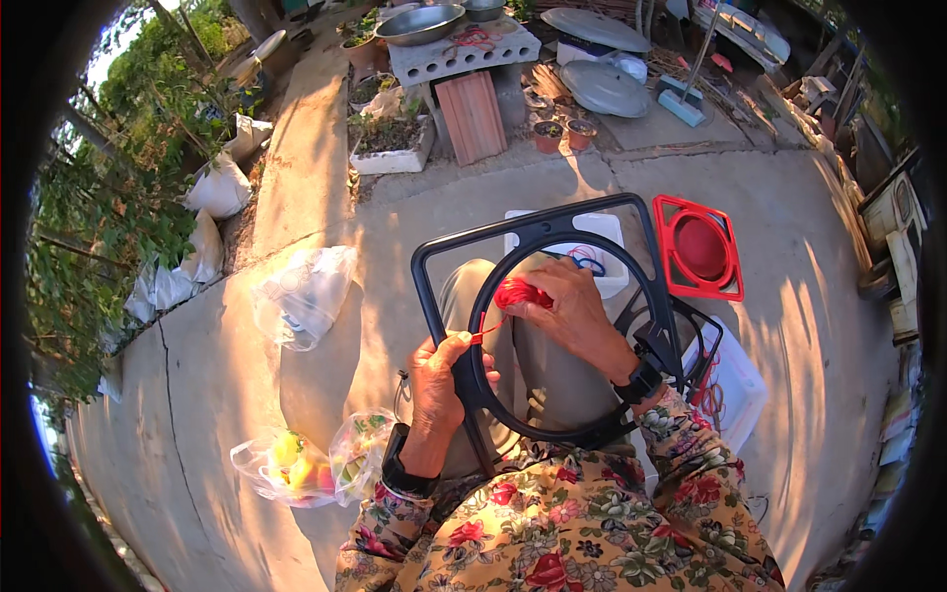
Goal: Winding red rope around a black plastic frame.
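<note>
A black frame, squarish outside with a round ring inside, rests across my lap. My left hand is closed round the left side of the ring, its thumb pressed down beside a few turns of red cord wrapped there. Inside the ring, my right hand pinches a bundle of red cord. A short strand runs from this bundle to the wrapped spot. Part of another black frame shows behind my right wrist.
A red square frame with a round centre lies at the right. White tubs with cords stand ahead and right. Clear plastic bags lie left, one holding yellow things. Farther off are a concrete slab and a white planter.
</note>
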Demonstrator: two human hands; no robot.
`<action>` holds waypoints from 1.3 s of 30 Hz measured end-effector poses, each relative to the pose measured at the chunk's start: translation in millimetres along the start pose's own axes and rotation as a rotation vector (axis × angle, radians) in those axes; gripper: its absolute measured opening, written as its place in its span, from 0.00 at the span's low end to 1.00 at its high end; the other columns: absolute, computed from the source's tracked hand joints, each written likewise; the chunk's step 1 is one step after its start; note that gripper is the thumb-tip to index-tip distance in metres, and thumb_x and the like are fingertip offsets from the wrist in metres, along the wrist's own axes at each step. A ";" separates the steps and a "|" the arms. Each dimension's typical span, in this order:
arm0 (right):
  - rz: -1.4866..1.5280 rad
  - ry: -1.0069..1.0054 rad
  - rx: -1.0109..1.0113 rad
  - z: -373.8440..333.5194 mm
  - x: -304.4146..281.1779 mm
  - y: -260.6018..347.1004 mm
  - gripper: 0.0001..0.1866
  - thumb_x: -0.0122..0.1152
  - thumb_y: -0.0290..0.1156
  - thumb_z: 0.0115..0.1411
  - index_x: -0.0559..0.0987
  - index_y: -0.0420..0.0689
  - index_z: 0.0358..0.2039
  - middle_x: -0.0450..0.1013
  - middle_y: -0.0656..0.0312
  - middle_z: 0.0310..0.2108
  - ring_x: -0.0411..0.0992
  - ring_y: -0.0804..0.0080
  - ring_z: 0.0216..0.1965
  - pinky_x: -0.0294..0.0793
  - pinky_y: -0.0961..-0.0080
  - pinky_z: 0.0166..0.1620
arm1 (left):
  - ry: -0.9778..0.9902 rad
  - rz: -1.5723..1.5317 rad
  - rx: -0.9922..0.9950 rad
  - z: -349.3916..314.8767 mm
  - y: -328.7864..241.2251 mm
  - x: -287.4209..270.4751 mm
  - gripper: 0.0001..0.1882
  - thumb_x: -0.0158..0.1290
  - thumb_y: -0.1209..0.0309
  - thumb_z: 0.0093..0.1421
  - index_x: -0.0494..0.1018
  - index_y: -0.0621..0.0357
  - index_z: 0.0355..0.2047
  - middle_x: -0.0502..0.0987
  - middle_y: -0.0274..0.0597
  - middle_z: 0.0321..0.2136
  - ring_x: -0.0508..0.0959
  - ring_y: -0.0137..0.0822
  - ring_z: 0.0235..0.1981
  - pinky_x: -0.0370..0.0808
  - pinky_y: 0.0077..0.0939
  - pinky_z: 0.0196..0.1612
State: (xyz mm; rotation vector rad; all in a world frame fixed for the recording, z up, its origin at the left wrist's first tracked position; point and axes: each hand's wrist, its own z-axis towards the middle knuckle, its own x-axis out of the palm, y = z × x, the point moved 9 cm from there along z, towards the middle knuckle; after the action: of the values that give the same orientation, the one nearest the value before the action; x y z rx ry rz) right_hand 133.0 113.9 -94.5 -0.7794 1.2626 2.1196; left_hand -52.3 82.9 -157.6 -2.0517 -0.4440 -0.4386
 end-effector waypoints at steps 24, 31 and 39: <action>-0.104 -0.108 0.017 -12.5 29.8 7.5 0.23 0.68 0.32 0.46 0.73 0.41 0.43 0.68 0.54 0.43 0.66 0.56 0.48 0.63 0.60 0.51 | -0.052 0.199 -0.067 14.2 12.2 5.4 0.12 0.57 0.66 0.58 0.74 0.60 0.39 0.76 0.40 0.24 0.75 0.33 0.21 0.76 0.27 0.25; 0.109 -0.055 0.011 29.7 41.6 17.7 0.13 0.66 0.34 0.43 0.76 0.40 0.27 0.69 0.54 0.35 0.65 0.62 0.42 0.60 0.63 0.47 | 0.319 0.983 0.879 -58.9 -31.1 54.4 0.16 0.47 0.75 0.63 0.73 0.65 0.50 0.79 0.52 0.40 0.78 0.47 0.39 0.75 0.37 0.45; -0.147 -0.267 -0.080 27.5 43.4 11.5 0.15 0.63 0.35 0.44 0.77 0.36 0.29 0.74 0.47 0.32 0.72 0.54 0.42 0.65 0.60 0.51 | 0.303 0.940 0.693 -71.2 -23.4 77.0 0.20 0.37 0.77 0.64 0.70 0.69 0.54 0.74 0.57 0.49 0.73 0.50 0.52 0.66 0.40 0.59</action>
State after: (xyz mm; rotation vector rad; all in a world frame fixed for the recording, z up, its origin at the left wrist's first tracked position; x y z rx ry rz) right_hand 89.8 140.9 -108.0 -0.5787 0.9575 2.0836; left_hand -5.6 42.5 -69.6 -1.2801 0.5010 0.0067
